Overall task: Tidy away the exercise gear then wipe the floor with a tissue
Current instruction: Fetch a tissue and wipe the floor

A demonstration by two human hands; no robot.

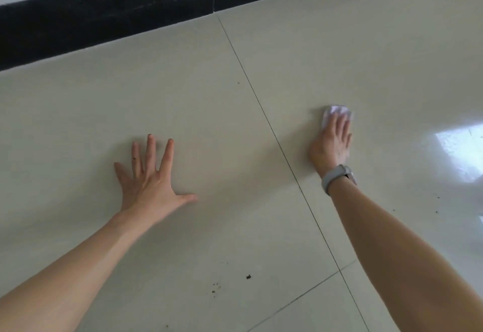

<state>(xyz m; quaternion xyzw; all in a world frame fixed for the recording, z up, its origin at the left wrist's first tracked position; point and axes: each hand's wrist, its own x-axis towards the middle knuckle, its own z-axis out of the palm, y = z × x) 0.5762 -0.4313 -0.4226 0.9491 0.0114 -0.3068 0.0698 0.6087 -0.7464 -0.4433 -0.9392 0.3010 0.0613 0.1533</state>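
While the left hand (150, 175) lies flat and splayed on the tiled floor (209, 112), the right hand (332, 143) presses a white tissue (337, 110) down with straight fingers

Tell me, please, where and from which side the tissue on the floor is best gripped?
Probably by the bunched white edge of the tissue past the fingers of the right hand, pinched from above. It lies flat on the floor, so only that raised crumple offers a hold.

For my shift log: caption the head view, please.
Right hand presses a white tissue to the tiled floor; left hand braces flat.
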